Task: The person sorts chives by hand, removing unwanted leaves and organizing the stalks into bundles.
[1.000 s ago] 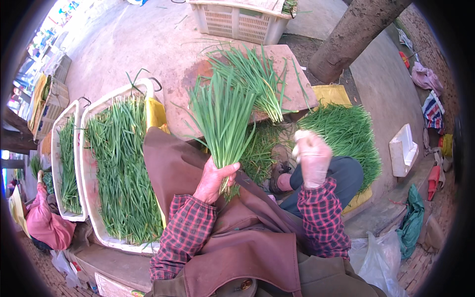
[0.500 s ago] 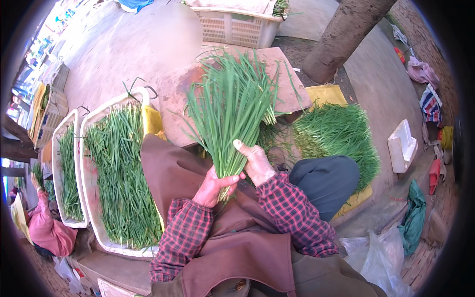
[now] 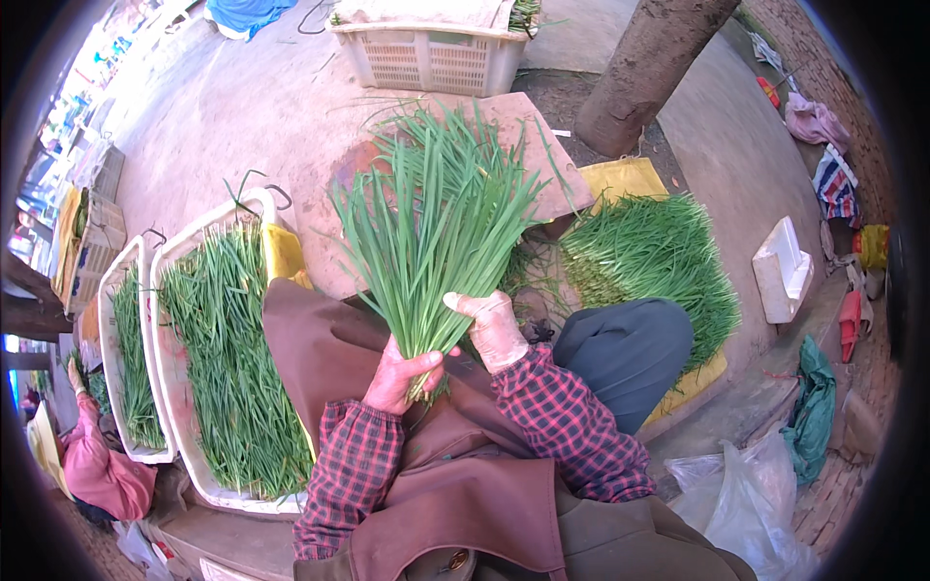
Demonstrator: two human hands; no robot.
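A bunch of green garlic chives (image 3: pixel 433 254) stands in front of me, leaves fanned out away from me and pale stem ends toward my lap. My left hand (image 3: pixel 395 379) is wrapped round the stem ends, thumb across the front. Beside it, a little higher, my right hand (image 3: pixel 493 329) grips the bunch's right edge with its thumb; its other fingers are mostly hidden. Behind the bunch, loose chives (image 3: pixel 450 145) lie on a low board (image 3: pixel 542 165). To the right, a neat stack of chives (image 3: pixel 651 266) rests on yellow cloth (image 3: pixel 625 178).
Two white crates (image 3: pixel 181 407) of chives stand on the left, a person in pink (image 3: pixel 108 463) beyond them. A lidded plastic crate (image 3: pixel 431 60) and a tree trunk (image 3: pixel 651 73) are ahead. A white foam box (image 3: pixel 783 271) and clear plastic bags (image 3: pixel 746 508) lie at the right.
The view has shifted slightly. The bunch has moved a little left and its leaves spread wider. My right hand has drawn slightly away from my left, with both still at the stems.
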